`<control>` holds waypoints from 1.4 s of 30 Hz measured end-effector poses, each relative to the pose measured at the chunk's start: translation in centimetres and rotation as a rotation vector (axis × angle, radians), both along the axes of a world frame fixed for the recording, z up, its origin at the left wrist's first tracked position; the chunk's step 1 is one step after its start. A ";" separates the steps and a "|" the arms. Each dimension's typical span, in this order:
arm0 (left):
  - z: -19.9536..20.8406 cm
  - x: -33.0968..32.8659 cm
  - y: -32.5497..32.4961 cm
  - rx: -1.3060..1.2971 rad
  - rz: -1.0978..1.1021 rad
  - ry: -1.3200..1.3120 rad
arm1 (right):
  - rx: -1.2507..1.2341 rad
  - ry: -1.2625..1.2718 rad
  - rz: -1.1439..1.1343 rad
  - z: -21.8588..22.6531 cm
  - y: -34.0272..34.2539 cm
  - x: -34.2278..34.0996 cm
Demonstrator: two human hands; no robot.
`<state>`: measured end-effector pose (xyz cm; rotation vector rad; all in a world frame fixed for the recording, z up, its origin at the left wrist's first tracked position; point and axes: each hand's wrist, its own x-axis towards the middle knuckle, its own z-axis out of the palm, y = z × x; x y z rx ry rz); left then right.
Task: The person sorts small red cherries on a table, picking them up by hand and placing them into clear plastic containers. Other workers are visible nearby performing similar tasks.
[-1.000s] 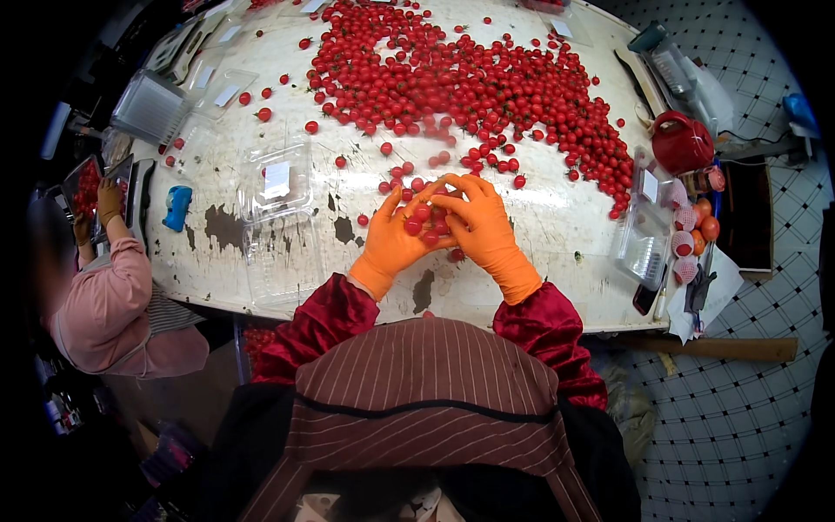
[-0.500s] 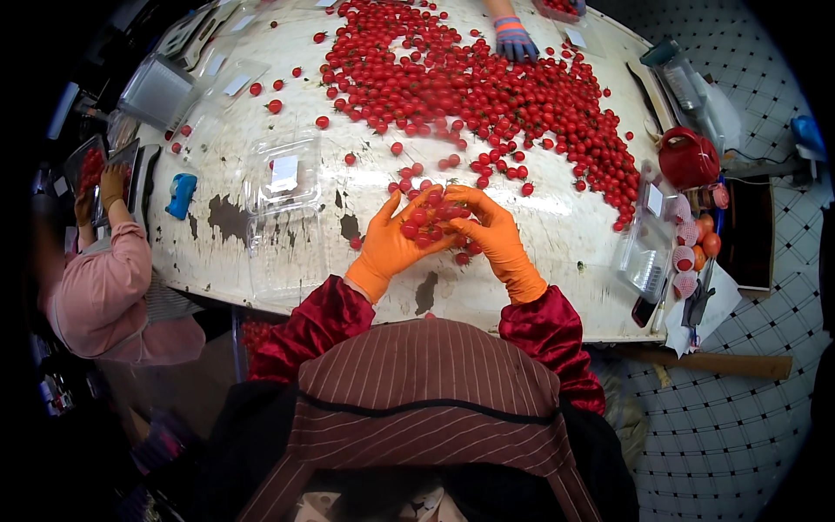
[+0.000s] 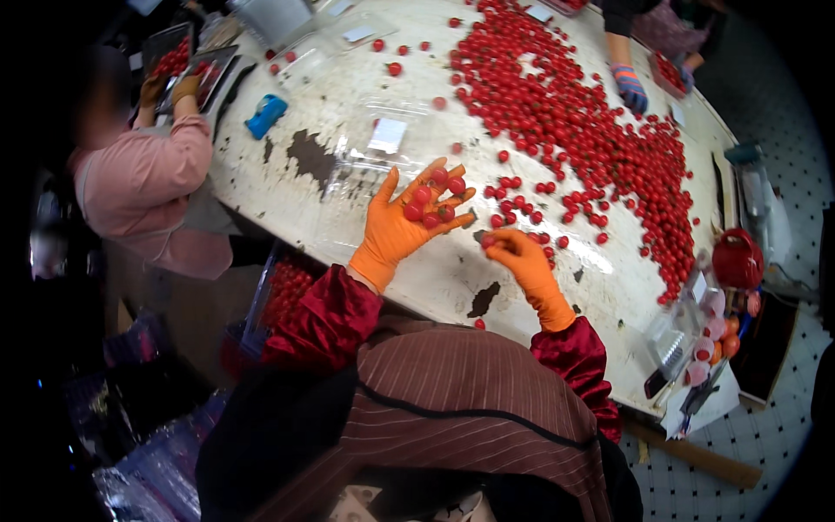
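Note:
Palm up, my left hand [image 3: 389,235] in an orange glove cradles several red cherry tomatoes [image 3: 422,197] among its spread fingers. To its right, my orange-gloved right hand [image 3: 532,274] is closed, a single cherry tomato [image 3: 488,242] pinched at its fingertips. A few loose cherry tomatoes [image 3: 513,203] lie on the white table [image 3: 600,317] just beyond that hand. Partly behind my left hand is an open clear plastic clamshell box [image 3: 348,204] with a white label [image 3: 387,136] on it.
A large heap of cherry tomatoes [image 3: 557,96] spreads across the far table. Blue tape dispenser [image 3: 265,116] at left; red round container [image 3: 738,258] and clear boxes [image 3: 671,335] at right. One co-worker's gloved hand [image 3: 630,89] touches the heap; another person [image 3: 143,187] works at left. Crate [image 3: 283,291] below the edge.
My hands have parted: the left has opened flat with tomatoes on its palm, the right has drawn off rightward with one tomato. The whole view has swung left.

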<state>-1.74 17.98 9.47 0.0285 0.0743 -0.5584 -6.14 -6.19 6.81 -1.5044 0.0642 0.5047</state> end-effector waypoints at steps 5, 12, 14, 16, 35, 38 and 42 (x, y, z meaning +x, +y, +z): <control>1.9 -0.2 5.0 0.032 0.100 0.012 | -0.215 -0.063 0.673 -1.8 8.6 -1.5; 2.2 -1.3 7.5 0.041 0.230 0.062 | -0.102 -0.360 0.720 -0.2 17.5 -2.5; 2.1 -1.8 7.6 0.058 0.249 0.060 | -0.265 -0.396 0.525 0.8 16.0 -1.4; 1.9 -1.9 7.4 0.078 0.265 0.085 | -0.205 -0.489 0.185 0.7 14.3 -0.1; -3.7 -1.1 9.2 0.737 0.269 0.046 | 0.197 -0.127 -0.200 -0.7 10.3 0.9; -5.7 -1.0 10.9 1.600 0.301 -0.256 | 0.134 -0.056 -0.145 -1.4 10.5 0.0; -3.9 -4.0 8.2 1.622 0.234 -0.419 | -0.144 -0.413 -0.056 -2.1 11.5 -0.8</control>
